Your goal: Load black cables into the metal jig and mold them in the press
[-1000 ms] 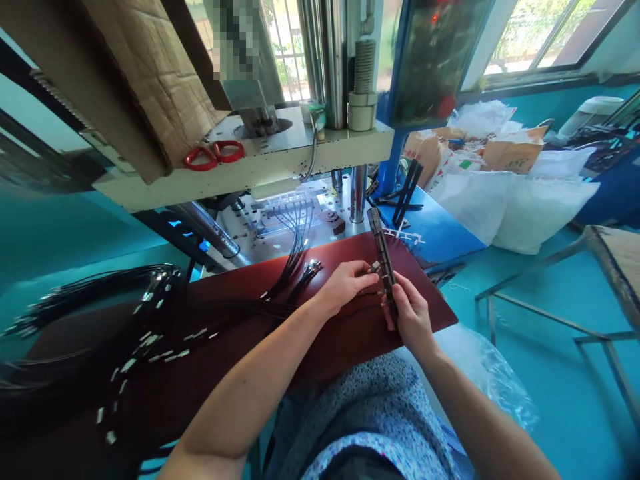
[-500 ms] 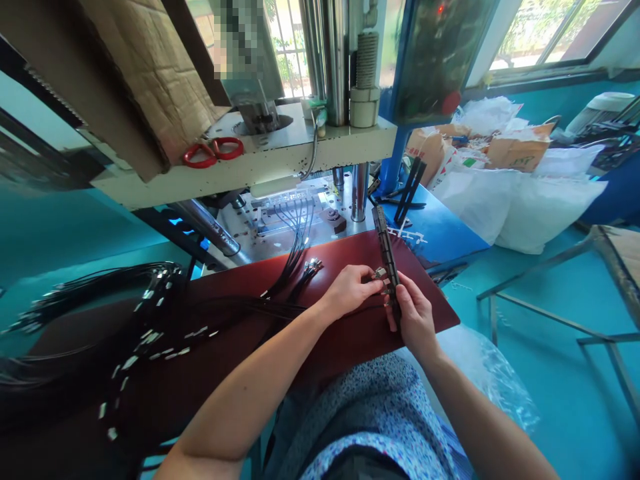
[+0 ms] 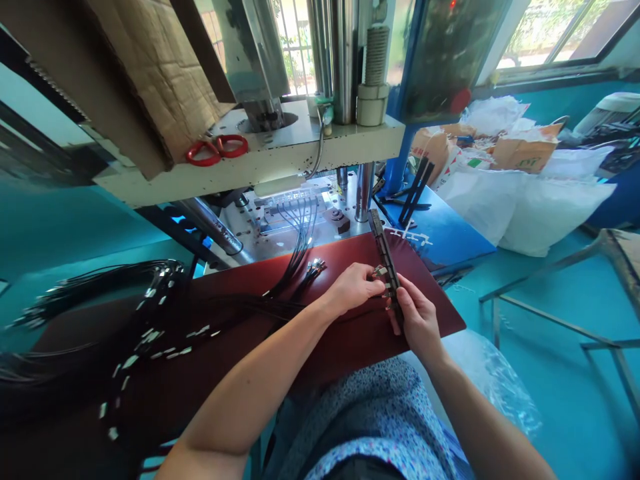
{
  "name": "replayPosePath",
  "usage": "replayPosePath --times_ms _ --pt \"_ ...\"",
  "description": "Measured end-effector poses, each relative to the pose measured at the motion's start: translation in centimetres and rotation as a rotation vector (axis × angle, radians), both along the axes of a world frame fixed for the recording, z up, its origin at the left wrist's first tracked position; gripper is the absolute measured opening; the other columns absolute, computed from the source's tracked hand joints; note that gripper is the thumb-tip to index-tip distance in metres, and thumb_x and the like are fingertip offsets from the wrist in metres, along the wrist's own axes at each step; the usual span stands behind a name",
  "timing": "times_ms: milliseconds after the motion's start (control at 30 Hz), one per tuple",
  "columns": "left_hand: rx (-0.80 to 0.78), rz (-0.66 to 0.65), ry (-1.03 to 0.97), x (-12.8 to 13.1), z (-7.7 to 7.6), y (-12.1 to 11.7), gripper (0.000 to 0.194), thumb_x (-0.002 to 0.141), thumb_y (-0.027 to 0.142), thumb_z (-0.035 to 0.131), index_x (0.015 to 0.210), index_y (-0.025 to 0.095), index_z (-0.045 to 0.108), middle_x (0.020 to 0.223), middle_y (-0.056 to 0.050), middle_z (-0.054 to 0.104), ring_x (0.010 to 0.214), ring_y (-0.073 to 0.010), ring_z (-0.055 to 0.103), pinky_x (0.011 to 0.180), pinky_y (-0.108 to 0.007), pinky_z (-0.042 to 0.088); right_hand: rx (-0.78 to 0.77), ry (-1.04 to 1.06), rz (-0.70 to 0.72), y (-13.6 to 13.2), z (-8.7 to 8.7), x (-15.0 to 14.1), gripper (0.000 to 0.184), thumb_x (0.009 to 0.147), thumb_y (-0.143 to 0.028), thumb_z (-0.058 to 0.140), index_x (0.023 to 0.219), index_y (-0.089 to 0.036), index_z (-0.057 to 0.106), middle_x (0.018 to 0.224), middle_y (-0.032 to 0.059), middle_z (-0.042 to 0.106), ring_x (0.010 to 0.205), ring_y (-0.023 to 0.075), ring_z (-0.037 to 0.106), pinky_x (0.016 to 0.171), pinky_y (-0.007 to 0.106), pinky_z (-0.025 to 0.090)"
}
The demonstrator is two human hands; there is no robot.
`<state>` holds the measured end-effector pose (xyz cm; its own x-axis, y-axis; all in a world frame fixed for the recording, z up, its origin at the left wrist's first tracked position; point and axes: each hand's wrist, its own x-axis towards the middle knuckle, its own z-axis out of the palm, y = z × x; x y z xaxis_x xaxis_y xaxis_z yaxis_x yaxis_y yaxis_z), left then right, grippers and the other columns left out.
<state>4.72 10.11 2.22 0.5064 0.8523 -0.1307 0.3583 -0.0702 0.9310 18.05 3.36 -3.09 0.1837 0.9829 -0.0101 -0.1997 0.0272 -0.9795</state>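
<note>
My right hand [image 3: 419, 312] grips the lower part of a long dark slotted bar [image 3: 381, 245], which is tilted over the board's right end. At the bar's left side, my left hand [image 3: 356, 288] pinches a small metal cable connector [image 3: 381, 272]. Other connectors sit along the bar just below those fingertips, partly hidden by the hands. Black cables [image 3: 285, 305] run across the dark red board [image 3: 330, 353] beneath my left forearm. A bunch of loose metal cable ends [image 3: 315, 267] lies a little to the left of that hand.
Behind the board stands a press with a lit lower plate [image 3: 295, 212] holding several cables. Red-handled scissors [image 3: 217, 150] rest on its upper beam. Many cables with white-silver ends [image 3: 150, 337] lie at left. White bags [image 3: 530, 207] and a metal frame [image 3: 550, 313] stand at right.
The camera view has shifted slightly. Both hands stay at the bar in nearly the same pose, with the left fingers still at the connector.
</note>
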Motion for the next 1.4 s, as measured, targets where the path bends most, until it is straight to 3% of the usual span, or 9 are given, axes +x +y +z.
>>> replayPosePath --times_ms 233,433,633,800,900,1100,1233,1400 --pt "-0.029 0.034 -0.031 0.1 -0.4 0.1 0.017 0.066 0.027 0.051 0.058 0.013 0.056 0.052 0.005 0.043 0.052 -0.0080 0.037 0.051 -0.022 0.027 -0.005 -0.027 0.020 0.0 -0.4 0.2 0.047 0.084 -0.044 0.053 0.124 -0.020 0.052 0.059 -0.0038 0.054 0.033 0.0052 0.043 0.027 0.016 0.033" --pt "-0.050 0.086 -0.095 -0.6 -0.9 -0.1 0.013 0.066 0.024 0.056 0.061 0.012 0.059 0.055 0.004 0.052 0.054 -0.0088 0.044 0.054 -0.021 0.033 0.013 -0.208 0.068 0.1 -0.5 -0.2 0.047 0.086 -0.044 0.050 0.127 -0.020 0.050 0.055 -0.0046 0.052 0.034 0.0047 0.041 0.029 0.015 0.033" --pt "-0.079 0.103 -0.344 -1.4 -0.5 0.0 0.024 0.068 0.032 0.064 0.082 0.014 0.060 0.070 0.002 0.059 0.060 -0.0087 0.049 0.059 -0.021 0.038 -0.007 -0.049 0.036 0.2 0.0 -0.2 0.047 0.084 -0.044 0.054 0.123 -0.018 0.052 0.058 -0.0043 0.053 0.033 0.0047 0.042 0.027 0.015 0.032" --pt "0.035 0.208 -0.112 -0.7 -0.2 0.2 0.019 0.069 0.031 0.059 0.073 0.012 0.061 0.066 0.001 0.058 0.060 -0.0100 0.049 0.060 -0.023 0.036 0.014 -0.007 0.018 0.0 0.0 0.1 0.043 0.084 -0.041 0.054 0.121 -0.019 0.053 0.060 -0.0042 0.055 0.032 0.0040 0.042 0.028 0.015 0.030" --pt "0.029 0.182 -0.022 -0.4 -0.2 0.3 0.017 0.066 0.029 0.059 0.067 0.012 0.062 0.061 0.002 0.057 0.060 -0.0110 0.049 0.059 -0.023 0.035 0.005 0.005 0.027 0.0 0.0 0.3 0.044 0.084 -0.041 0.055 0.122 -0.019 0.053 0.060 -0.0040 0.055 0.033 0.0040 0.042 0.027 0.015 0.031" --pt "-0.111 0.134 -0.099 -0.6 0.0 0.9 0.019 0.061 0.030 0.061 0.061 0.012 0.059 0.053 0.004 0.049 0.053 -0.0092 0.043 0.054 -0.023 0.031 -0.006 -0.039 0.061 0.0 -0.2 0.3 0.049 0.083 -0.043 0.055 0.124 -0.018 0.052 0.058 -0.0036 0.055 0.033 0.0045 0.042 0.027 0.015 0.032" --pt "-0.099 0.122 -0.147 -0.9 -0.2 1.0 0.015 0.060 0.026 0.061 0.056 0.012 0.057 0.051 0.005 0.046 0.052 -0.0082 0.040 0.055 -0.023 0.030 0.006 -0.161 0.089 0.0 -0.3 0.0 0.050 0.084 -0.044 0.052 0.127 -0.018 0.050 0.054 -0.0046 0.052 0.032 0.0044 0.039 0.028 0.015 0.031" --pt "-0.097 0.132 -0.239 -1.4 -0.7 0.7 0.019 0.061 0.029 0.065 0.067 0.012 0.060 0.063 0.003 0.055 0.060 -0.0095 0.047 0.061 -0.023 0.035 -0.008 -0.180 0.087 0.2 0.0 -0.3 0.051 0.083 -0.046 0.053 0.125 -0.017 0.052 0.053 -0.0049 0.050 0.033 0.0055 0.040 0.027 0.016 0.032"
